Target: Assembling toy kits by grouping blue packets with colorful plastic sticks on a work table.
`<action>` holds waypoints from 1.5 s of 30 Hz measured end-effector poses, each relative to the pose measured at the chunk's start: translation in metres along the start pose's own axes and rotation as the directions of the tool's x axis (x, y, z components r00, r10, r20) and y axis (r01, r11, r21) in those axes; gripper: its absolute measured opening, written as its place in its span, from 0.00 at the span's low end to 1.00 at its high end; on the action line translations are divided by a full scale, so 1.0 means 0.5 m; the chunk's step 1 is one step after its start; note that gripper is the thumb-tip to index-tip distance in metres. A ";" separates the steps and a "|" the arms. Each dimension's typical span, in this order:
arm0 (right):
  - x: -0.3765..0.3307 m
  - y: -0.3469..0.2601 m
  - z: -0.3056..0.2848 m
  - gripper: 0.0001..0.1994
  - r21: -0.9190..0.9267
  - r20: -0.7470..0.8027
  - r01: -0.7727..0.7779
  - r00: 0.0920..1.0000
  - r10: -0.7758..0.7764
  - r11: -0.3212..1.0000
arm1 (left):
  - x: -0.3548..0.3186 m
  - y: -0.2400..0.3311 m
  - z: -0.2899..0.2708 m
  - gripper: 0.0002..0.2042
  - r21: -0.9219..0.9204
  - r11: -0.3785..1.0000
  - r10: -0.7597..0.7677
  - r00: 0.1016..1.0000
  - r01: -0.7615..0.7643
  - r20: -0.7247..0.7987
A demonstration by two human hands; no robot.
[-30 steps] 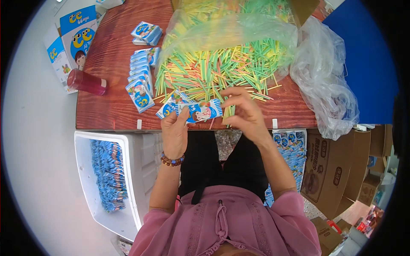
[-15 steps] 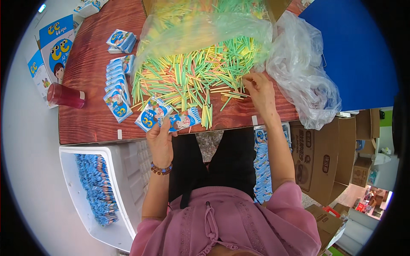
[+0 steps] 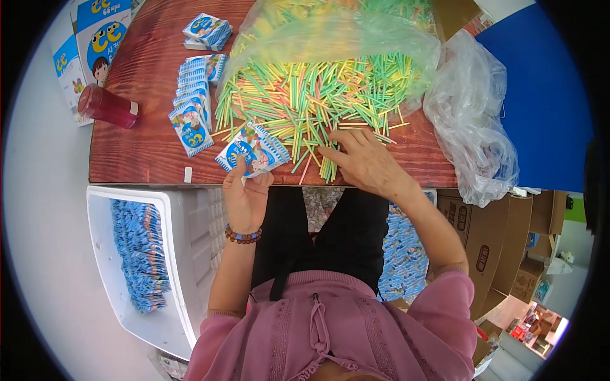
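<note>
My left hand pinches small blue-and-white packets that overlap in a fan, just above the table's near edge. Loose thin sticks in green, yellow and pink lie in a big heap, partly under a clear plastic bag. At the heap's near side is my right hand, its fingers bent but apart, fingertips touching the sticks. A short bundle of sticks pokes out beside its thumb side, near the table edge. Whether any stick is gripped under the fingers is hidden.
On the left are a packet row, a packet stack, a red-lidded jar and printed boxes. Crumpled plastic hangs at the right edge. A white foam box of packets stands below left; cardboard boxes stand right.
My right hand has moved left and nearer, from the heap's right side to the sticks by the table edge. In my left hand the packets now overlap more closely. The view has shifted.
</note>
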State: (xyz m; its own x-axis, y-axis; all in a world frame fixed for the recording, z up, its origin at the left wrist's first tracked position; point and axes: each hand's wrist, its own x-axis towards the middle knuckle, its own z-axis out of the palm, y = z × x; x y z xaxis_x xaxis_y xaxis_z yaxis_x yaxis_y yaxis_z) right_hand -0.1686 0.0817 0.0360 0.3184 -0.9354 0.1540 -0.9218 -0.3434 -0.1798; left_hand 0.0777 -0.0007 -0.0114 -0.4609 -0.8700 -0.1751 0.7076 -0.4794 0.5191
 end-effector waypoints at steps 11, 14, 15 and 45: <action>0.123 0.023 0.021 0.24 -0.089 0.068 0.294 0.955 -0.288 0.952 | -0.005 0.001 0.029 0.13 0.018 1.000 -0.013 0.982 0.017 -0.189; 0.138 0.012 0.032 0.20 -0.133 0.103 0.241 0.968 -0.228 0.961 | -0.004 -0.002 0.008 0.11 0.012 1.000 -0.008 0.983 0.010 -0.185; 0.142 0.010 0.035 0.18 -0.165 0.099 0.225 0.972 -0.211 0.960 | -0.002 -0.001 0.001 0.10 -0.019 1.000 -0.022 0.994 0.020 -0.108; 0.142 -0.011 0.095 0.05 -0.368 -0.191 0.021 0.977 -0.098 0.929 | -0.006 0.002 0.008 0.11 -0.004 0.999 -0.039 0.998 0.039 -0.044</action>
State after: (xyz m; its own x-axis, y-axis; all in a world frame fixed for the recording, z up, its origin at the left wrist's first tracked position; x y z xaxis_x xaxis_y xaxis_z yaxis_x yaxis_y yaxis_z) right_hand -0.1306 0.0132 0.0018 0.3588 -0.8638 0.3537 -0.9315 -0.3075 0.1941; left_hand 0.0778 0.0020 -0.0070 -0.4642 -0.8549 -0.2317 0.6913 -0.5132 0.5087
